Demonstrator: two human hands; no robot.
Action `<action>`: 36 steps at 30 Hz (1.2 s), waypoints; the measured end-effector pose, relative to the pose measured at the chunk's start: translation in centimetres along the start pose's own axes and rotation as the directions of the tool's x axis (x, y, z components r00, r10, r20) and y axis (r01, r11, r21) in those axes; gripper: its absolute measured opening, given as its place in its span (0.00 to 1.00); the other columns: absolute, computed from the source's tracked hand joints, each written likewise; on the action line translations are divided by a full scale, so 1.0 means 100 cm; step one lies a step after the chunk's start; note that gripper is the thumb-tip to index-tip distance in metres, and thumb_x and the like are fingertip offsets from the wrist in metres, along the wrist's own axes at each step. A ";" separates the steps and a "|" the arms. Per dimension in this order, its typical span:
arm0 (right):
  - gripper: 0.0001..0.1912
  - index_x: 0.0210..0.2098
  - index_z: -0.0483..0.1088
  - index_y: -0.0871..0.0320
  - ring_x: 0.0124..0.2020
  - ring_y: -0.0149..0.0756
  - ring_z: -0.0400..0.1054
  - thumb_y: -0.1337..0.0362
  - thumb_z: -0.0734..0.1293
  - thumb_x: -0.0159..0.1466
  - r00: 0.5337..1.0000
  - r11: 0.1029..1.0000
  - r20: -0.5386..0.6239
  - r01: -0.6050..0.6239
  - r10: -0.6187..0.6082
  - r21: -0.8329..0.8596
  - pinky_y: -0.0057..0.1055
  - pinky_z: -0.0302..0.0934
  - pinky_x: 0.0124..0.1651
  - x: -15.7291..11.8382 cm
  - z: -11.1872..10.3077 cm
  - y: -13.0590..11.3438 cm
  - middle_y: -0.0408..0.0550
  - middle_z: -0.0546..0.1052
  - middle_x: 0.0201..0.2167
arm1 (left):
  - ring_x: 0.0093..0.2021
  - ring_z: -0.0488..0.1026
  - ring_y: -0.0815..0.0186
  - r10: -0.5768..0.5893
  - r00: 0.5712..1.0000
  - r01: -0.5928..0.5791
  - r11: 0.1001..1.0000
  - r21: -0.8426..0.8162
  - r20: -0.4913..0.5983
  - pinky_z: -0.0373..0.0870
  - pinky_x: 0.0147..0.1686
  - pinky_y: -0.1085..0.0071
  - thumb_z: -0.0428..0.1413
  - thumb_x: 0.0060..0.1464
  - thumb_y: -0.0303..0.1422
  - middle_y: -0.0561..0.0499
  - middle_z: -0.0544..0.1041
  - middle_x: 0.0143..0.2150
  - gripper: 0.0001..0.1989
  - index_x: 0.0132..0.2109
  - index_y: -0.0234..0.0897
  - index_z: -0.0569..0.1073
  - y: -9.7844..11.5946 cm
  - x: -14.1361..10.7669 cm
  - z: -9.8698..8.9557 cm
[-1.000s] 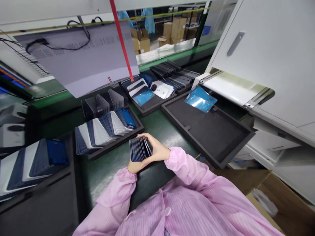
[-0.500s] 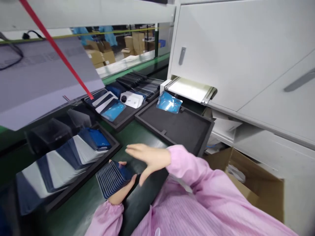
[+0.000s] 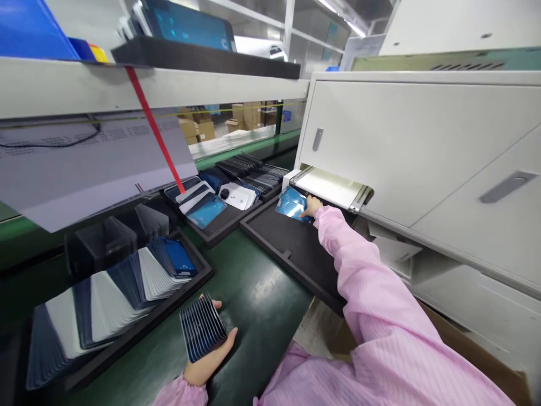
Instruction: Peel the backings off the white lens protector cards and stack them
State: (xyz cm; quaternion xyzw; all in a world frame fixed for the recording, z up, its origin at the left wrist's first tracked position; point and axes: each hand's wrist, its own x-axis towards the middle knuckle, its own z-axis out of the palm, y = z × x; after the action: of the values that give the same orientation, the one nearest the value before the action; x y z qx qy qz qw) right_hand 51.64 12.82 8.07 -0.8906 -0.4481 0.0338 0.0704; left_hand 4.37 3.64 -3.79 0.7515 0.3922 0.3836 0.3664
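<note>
My left hand (image 3: 212, 357) is wrapped round a fanned stack of thin dark phone panels (image 3: 203, 328) with rounded corners, held low over the green bench. My right hand (image 3: 311, 206) is stretched out to the far black tray, its thumb and fingers closed on the right edge of a shiny blue phone panel (image 3: 291, 203). That panel lies at the tray's back end, just before the mouth of a white conveyor belt (image 3: 328, 186). The undersides of the fingers are hidden.
Left stands a black tray (image 3: 143, 324) of fanned white and dark blue panels. Behind it, another tray (image 3: 217, 230) bears white, blue and black panels. A white machine cabinet (image 3: 406, 135) borders the right. A red strap (image 3: 155, 129) hangs from the shelf beam. A cardboard box is below right.
My right hand has moved from beside the stack, fingers spread, out to the blue panel by the belt. My left hand keeps hold of the stack. The view has tilted upward.
</note>
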 end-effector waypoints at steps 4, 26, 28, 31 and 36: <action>0.21 0.52 0.66 0.62 0.50 0.42 0.69 0.57 0.68 0.64 0.998 0.999 0.055 0.029 -0.028 -0.021 0.44 0.66 0.51 0.003 0.007 -0.001 0.54 0.71 0.51 | 0.58 0.69 0.49 0.000 0.999 0.002 0.998 0.063 -0.033 0.67 0.58 0.49 0.61 0.47 0.44 0.46 0.73 0.51 0.30 0.58 0.44 0.66 0.002 0.001 -0.002; 0.06 0.32 0.73 0.56 0.31 0.37 0.70 0.70 0.64 0.63 -0.129 -0.170 0.351 0.981 -0.927 -0.088 0.33 0.56 0.33 -0.235 -0.037 -0.206 0.46 0.76 0.29 | 0.50 0.75 0.42 -0.262 0.896 0.443 0.584 -0.680 0.359 0.71 0.51 0.44 0.57 0.40 0.60 0.40 0.80 0.43 0.38 0.51 0.37 0.75 0.006 -0.006 -0.007; 0.03 0.31 0.73 0.58 0.36 0.40 0.71 0.68 0.67 0.61 -0.119 -0.187 0.359 0.969 -0.926 -0.161 0.35 0.57 0.36 -0.246 -0.027 -0.227 0.49 0.77 0.32 | 0.51 0.74 0.42 -0.249 0.911 0.410 0.628 -0.662 0.329 0.69 0.54 0.45 0.61 0.36 0.59 0.40 0.80 0.45 0.39 0.49 0.36 0.75 0.006 -0.009 -0.004; 0.03 0.34 0.73 0.61 0.42 0.43 0.69 0.69 0.68 0.60 -0.119 -0.169 0.276 0.971 -0.954 -0.166 0.38 0.60 0.41 -0.253 -0.022 -0.244 0.55 0.75 0.37 | 0.54 0.73 0.43 -0.241 0.938 0.345 0.701 -0.624 0.249 0.65 0.58 0.46 0.66 0.35 0.53 0.39 0.78 0.50 0.36 0.48 0.34 0.76 0.006 -0.010 -0.004; 0.29 0.61 0.57 0.60 0.64 0.51 0.52 0.67 0.66 0.62 -0.008 -0.055 -0.162 0.957 -0.987 0.285 0.49 0.55 0.59 -0.243 -0.017 -0.242 0.63 0.59 0.61 | 0.62 0.65 0.49 -0.247 0.968 0.231 0.821 -0.523 0.040 0.53 0.65 0.48 0.65 0.42 0.47 0.42 0.73 0.57 0.34 0.55 0.36 0.71 0.008 -0.005 -0.021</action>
State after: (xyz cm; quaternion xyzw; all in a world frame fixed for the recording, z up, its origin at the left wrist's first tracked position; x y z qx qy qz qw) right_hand 18.19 7.38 13.42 -0.2805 -0.9362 0.0863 0.1935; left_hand 2.63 3.44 -2.37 0.5625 0.3694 0.4378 0.5963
